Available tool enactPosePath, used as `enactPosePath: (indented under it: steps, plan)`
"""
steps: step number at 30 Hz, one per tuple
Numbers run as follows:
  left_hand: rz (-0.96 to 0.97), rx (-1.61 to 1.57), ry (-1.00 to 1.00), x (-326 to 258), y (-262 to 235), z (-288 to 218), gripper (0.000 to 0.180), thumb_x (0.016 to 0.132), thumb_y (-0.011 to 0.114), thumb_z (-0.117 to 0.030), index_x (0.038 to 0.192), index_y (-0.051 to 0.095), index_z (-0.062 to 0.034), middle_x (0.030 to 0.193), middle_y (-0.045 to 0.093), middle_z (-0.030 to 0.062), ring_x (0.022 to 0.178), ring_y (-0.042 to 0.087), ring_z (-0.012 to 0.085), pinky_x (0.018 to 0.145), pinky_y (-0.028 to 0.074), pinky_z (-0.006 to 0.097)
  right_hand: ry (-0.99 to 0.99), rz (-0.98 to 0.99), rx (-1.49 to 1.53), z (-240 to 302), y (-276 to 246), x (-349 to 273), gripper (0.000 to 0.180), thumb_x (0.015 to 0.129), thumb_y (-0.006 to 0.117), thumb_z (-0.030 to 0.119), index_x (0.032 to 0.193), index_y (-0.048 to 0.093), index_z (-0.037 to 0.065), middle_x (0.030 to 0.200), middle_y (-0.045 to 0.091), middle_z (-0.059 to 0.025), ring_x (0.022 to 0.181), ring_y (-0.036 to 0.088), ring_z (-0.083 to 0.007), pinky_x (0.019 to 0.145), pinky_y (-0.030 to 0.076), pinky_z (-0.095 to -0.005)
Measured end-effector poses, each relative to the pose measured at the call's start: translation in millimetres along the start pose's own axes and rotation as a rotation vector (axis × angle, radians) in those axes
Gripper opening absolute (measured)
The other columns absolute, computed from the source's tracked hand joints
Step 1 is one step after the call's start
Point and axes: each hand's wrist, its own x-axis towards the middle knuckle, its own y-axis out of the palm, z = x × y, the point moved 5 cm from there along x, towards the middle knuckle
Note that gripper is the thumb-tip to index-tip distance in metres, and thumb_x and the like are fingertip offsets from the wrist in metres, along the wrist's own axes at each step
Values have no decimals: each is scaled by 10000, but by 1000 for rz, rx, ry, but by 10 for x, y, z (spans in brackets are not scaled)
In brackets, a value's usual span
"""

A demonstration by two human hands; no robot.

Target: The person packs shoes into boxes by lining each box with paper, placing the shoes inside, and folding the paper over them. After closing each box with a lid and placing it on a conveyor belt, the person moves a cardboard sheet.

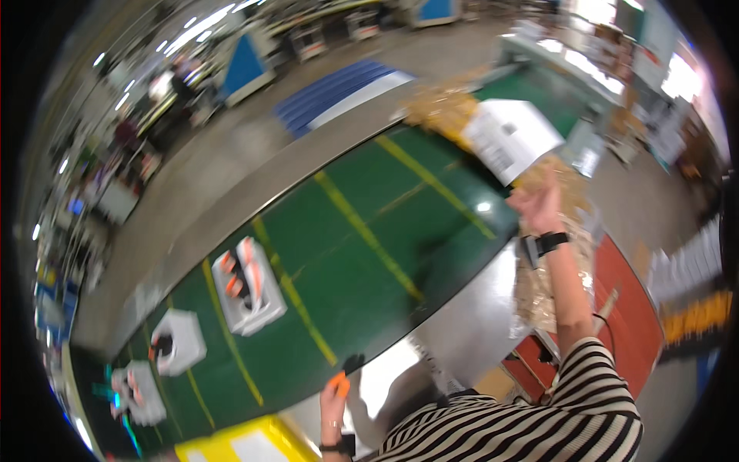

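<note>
Head view: an orange piece (339, 383) was pinched by the left hand (332, 403) over the near edge of the green belt (339, 273). At the belt's right end, the right hand (539, 204) was reached out to the lower corner of a white sheet (510, 138); because of blur, whether the sheet was gripped or only touched could not be told. White trays (271, 306) were spaced along the belt's left half. For good handling, it was judged best that the sheet be taken by its edge, with its face left unbent, and that the piece be kept in a light fingertip hold, lifted clear of the belt's rim. Care was also called for at the outstretched right arm, since the sleeve could be caught on the belt's edge.
</note>
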Motion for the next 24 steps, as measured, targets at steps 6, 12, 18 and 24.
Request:
enactPosePath:
  steps: [6,12,18,24]
  plan:
    - [-444,634,285,595,-978,-556,634,793,763,-199,1341,496,-24,1138,586,177,999,564,321,910,466,368,360,384,-248,-1585,603,20,471,956,579,321,1372,443,148,1273,564,-94,1000,596,-200,875,500,-378]
    - [-523,1167,316,1636,-1620,-909,792,690,822,-208,1380,458,-78,1342,472,193,1223,451,362,1015,389,438,728,375,-654,-3068,169,-983,404,946,595,226,1320,492,110,1074,645,-38,877,612,-141,769,493,-319]
    - [-483,1333,396,2573,-1565,-691,394,695,757,-181,1060,626,-111,952,608,60,946,591,265,846,460,448,740,293,-847,-3126,151,-1347,359,930,614,201,1269,550,102,1071,650,-39,880,604,-119,774,487,-281]
    - [-259,1294,576,1863,-703,-550,41,775,560,-126,746,581,-107,740,588,72,759,629,259,592,508,399,-15,788,-1310,-3137,1089,-1529,374,811,717,141,1171,628,90,1161,616,-118,1084,572,-255,894,470,-359]
